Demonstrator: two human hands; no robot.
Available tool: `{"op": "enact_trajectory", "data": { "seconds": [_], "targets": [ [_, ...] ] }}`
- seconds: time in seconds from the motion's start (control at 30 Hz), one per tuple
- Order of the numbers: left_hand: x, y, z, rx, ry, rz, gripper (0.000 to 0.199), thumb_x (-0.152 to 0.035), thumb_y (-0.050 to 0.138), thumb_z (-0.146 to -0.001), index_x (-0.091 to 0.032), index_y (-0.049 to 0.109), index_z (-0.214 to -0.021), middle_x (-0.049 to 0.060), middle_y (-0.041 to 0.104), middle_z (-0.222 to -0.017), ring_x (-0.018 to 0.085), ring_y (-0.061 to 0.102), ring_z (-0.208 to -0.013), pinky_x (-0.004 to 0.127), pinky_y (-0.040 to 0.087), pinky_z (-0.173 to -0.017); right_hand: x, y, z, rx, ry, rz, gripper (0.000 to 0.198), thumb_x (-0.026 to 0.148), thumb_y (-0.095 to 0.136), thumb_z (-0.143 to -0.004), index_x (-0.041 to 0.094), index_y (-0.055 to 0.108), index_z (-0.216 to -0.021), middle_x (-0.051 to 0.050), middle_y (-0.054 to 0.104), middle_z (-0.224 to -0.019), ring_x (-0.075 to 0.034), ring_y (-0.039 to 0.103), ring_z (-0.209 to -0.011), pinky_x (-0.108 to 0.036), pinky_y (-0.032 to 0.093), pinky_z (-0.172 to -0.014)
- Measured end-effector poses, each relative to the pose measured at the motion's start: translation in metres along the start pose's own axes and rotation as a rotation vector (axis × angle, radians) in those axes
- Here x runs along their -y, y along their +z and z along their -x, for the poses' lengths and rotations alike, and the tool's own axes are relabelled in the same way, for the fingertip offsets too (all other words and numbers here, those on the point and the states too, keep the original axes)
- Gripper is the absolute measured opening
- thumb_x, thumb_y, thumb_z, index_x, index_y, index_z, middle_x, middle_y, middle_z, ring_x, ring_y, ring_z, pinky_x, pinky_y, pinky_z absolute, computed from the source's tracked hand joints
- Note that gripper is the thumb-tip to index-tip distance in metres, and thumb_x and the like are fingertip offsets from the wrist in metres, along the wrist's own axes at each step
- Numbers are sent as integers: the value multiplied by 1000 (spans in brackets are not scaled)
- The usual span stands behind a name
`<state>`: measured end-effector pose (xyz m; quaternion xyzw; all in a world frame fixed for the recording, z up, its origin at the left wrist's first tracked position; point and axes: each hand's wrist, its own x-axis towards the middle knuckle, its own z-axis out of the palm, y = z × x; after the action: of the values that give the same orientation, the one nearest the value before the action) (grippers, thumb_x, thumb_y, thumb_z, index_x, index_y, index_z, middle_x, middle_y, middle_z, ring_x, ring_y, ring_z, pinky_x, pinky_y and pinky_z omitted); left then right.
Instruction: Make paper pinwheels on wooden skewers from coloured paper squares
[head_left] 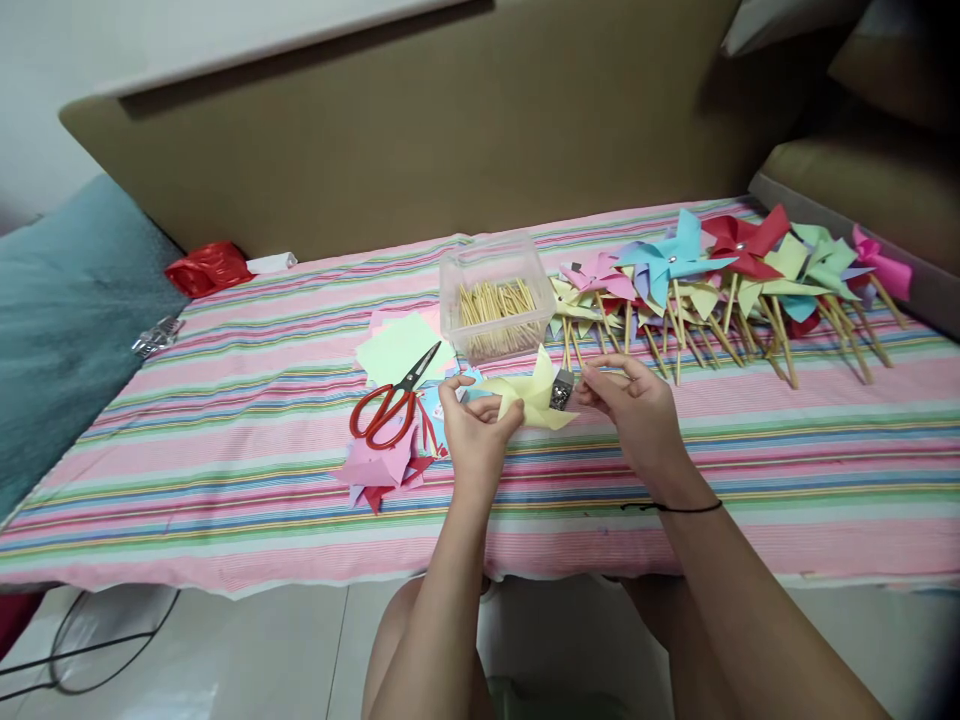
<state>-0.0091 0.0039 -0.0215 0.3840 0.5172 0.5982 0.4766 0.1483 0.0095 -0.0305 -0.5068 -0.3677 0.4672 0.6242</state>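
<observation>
My left hand grips a pale yellow paper pinwheel by its folded middle, thumb in front. No stick shows on it. Just to its right, my right hand has thumb and fingertips pinched together; whatever they hold is too small to make out. Between the pinwheel and my right hand sits a small container of shiny metal pins, partly covered by a paper blade. Behind my hands stands a clear plastic box with many short wooden sticks in it.
Red-handled scissors lie on paper sheets and scraps at left. Finished pinwheels on sticks are heaped at right. A red plastic bag lies far left. Striped cloth covers the surface; a padded backrest rises behind.
</observation>
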Motion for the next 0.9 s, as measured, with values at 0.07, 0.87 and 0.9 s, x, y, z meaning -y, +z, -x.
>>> {"op": "enact_trajectory", "data": {
  "seconds": [0.07,0.87,0.9],
  "targets": [
    [1,1,0,1,1,0,54,-17,72,-60,-24,32,-95,-6,66,-59,9,58,-44,19,45,-50,0,0,1,-26,-36,19,16,31,76,-69,19,66,-75,2,64,-56,-11,59,-52,-25,53,-54],
    [-5,5,4,66,25,77,53,-19,74,-60,-26,31,-91,-10,61,-58,8,59,-45,17,44,-50,0,20,17,207,-378,266,3,25,74,-71,26,72,-70,0,69,-73,-18,61,-74,-31,47,-61],
    [-5,5,4,74,24,74,53,-18,74,-60,-26,31,-91,-9,61,-59,9,59,-45,17,44,-50,0,20,16,204,-390,260,4,24,74,-71,26,72,-69,0,69,-74,-19,62,-76,-32,48,-64]
  ]
}}
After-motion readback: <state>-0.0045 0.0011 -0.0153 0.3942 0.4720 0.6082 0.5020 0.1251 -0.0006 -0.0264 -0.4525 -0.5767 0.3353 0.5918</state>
